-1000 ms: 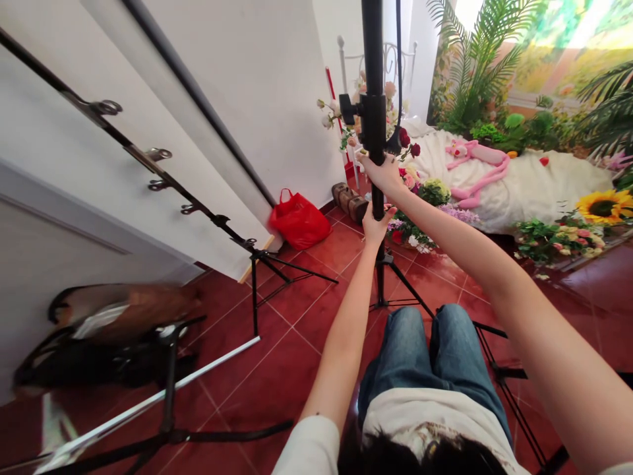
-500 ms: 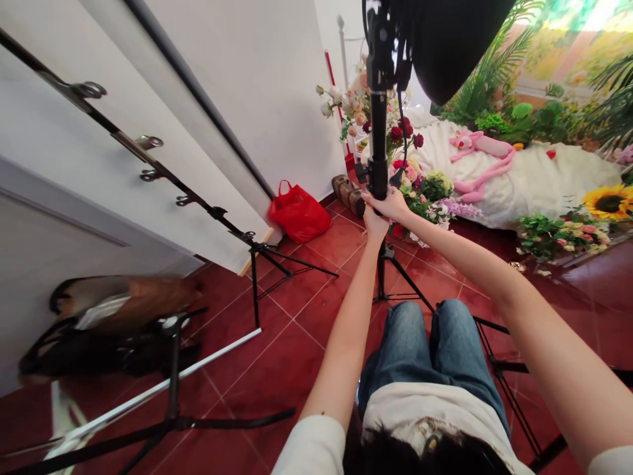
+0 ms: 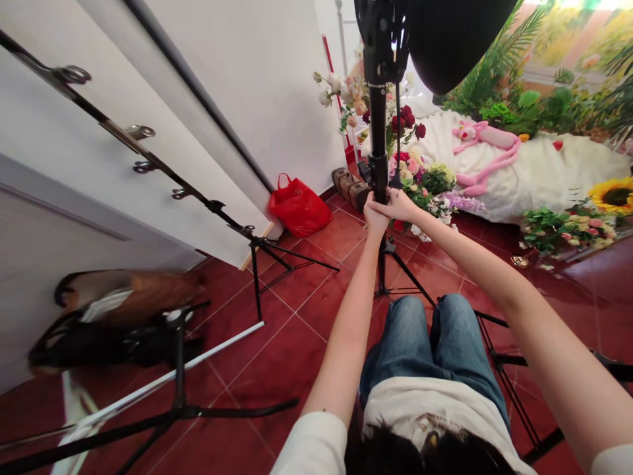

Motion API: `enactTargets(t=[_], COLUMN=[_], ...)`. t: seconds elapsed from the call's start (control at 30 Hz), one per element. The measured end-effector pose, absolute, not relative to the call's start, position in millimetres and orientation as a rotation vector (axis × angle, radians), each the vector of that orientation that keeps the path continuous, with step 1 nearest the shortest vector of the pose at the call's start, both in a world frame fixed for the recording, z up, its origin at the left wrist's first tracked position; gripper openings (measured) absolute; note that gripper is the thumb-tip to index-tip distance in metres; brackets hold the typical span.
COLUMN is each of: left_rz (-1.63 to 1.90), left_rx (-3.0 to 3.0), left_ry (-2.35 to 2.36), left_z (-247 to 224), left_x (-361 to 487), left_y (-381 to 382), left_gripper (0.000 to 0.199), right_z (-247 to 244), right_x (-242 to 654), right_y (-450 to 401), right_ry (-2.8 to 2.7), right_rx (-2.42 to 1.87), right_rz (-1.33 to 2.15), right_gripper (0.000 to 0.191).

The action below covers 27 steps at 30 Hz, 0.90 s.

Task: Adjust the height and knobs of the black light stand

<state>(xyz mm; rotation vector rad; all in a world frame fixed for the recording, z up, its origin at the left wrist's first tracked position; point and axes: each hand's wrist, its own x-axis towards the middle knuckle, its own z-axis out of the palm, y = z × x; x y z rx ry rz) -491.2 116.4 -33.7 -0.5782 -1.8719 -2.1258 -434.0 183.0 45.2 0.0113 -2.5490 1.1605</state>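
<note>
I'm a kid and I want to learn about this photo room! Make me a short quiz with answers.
1. What long black thing do the left hand and right hand hold?
2. True or false: the red plastic bag sits on the white blanket.
3. Fill in the blank: the big yellow flower is a ____.

Key:
1. The pole of a light stand
2. False
3. Sunflower

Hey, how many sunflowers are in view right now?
1: a sunflower at the far right edge, just past the white fabric. Others could be hidden beyond the frame.
</note>
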Motion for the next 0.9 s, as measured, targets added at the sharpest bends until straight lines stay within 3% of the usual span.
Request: enactTargets(t=[0.2,0.33,0.7,0.9], left_rz=[-2.073,-2.097,-1.994,-1.975], left_rx=[-0.492,-0.515,-0.547,-0.532], left_ry=[-1.994,-1.997,-1.916,-1.877], left_z=[-20.7,-18.0,-21.5,-27.3], left_x=[-478.5,-475.5,-473.5,-476.8], left_y=[107.1,104.9,105.2,109.5], left_gripper=[0.027,0.028,0.047,0.053], right_z=[22.9,4.3,1.9,8.4], right_x=[-409.2,-395.6,-404.2,-434.6], right_y=[200.2,203.9,201.4,212.5], right_ry=[-2.376,-2.318,-2.289,-2.375], right_rx=[0.035,0.016,-0.049,-0.237], right_rz=[1.29,1.406,1.209,1.025], right_gripper=[0.071,0.083,0.044,0.044])
